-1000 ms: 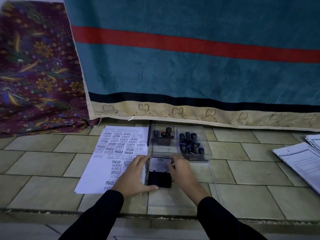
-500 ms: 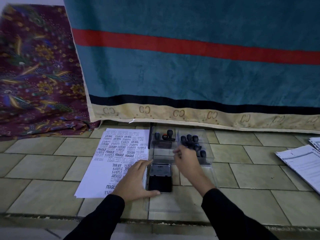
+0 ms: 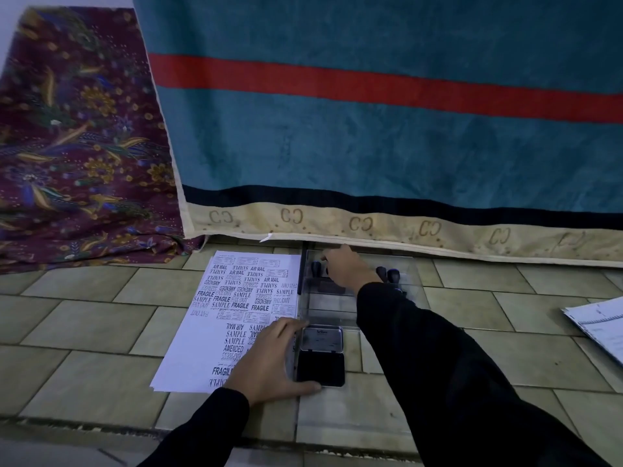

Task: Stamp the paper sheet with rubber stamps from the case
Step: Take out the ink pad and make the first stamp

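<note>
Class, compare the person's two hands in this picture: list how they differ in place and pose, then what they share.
1. The left hand lies near the body; the right hand reaches far forward.
2. The left hand rests flat on the paper sheet beside the ink pad; the right hand is over the stamps in the clear case.
Shared: both come out of black sleeves.

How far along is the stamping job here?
Done: paper sheet carries many imprints; ink pad lies open. In hand: right hand reaches among stamps in the case, grip unclear; left hand rests on the sheet. Left: its lower-left area is blank.
</note>
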